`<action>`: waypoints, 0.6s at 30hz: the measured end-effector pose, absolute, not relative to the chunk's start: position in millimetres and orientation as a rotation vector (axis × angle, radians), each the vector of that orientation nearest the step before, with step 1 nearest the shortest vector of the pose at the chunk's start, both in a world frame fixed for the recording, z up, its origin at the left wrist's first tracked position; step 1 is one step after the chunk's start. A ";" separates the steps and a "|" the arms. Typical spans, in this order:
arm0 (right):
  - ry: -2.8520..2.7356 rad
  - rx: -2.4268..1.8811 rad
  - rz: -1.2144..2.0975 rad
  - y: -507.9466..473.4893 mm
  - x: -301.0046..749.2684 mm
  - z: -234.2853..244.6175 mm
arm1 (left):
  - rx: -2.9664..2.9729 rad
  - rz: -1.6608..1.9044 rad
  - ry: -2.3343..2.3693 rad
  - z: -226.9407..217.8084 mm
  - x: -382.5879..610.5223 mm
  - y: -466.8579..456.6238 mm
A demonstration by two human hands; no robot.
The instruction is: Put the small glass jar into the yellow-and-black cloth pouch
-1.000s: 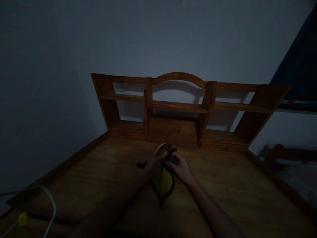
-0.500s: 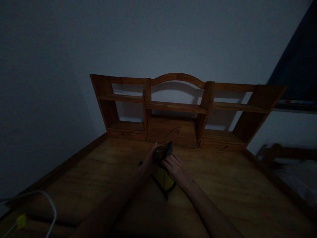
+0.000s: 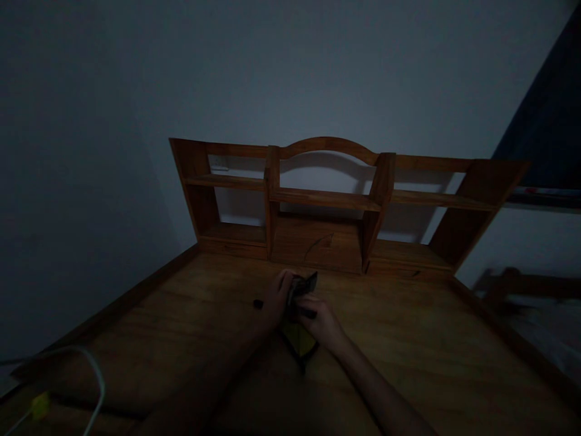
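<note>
Both hands meet over the middle of the desk at a dark, partly glossy object (image 3: 297, 289) with black flat parts, too dim to name. My left hand (image 3: 275, 300) is closed round its left side. From the right, my right hand (image 3: 320, 318) grips it with bent fingers, and a short black bar (image 3: 306, 312) sticks out by those fingers. Below the hands shows a yellow piece with black edges (image 3: 299, 340), narrowing to a point toward me; whether it is joined to the dark object is hidden. A small black end (image 3: 258, 304) pokes out left of my left hand.
A wooden shelf unit (image 3: 324, 197) stands along the back of the wooden desk (image 3: 408, 339), against the wall. At the front left lie a pale cable (image 3: 97, 381) and a small yellow thing (image 3: 40, 406). Raised edges border the desk's sides.
Both hands have shifted slightly down toward me. The dark object has turned, so its rounded brown glossy part no longer shows. The black bar by my right fingers has come into sight.
</note>
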State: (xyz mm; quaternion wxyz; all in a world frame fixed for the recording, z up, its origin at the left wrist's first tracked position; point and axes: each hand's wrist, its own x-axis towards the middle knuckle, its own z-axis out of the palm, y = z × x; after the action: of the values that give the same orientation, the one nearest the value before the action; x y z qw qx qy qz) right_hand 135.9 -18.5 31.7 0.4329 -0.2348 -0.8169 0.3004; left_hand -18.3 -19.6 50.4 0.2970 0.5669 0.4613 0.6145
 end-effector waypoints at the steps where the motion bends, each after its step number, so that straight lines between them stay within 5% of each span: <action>1: -1.954 -0.610 0.889 -19.1 133.3 30.3 | 1.534 1.635 1.253 50.9 -17.8 -22.5; 8: -1.442 -0.652 1.630 -16.2 129.5 26.6 | 1.794 1.727 1.304 59.7 -10.4 -37.1; 18: -1.304 -0.663 1.514 -17.9 130.2 39.8 | 1.528 1.836 1.031 46.0 -2.4 -26.8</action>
State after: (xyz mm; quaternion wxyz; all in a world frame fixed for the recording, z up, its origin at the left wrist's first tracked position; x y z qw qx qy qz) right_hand 130.2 -17.9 39.8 0.4953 -0.2736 -0.5382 0.6246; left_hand -2.4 -26.8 46.0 0.2667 0.5660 0.3820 0.6801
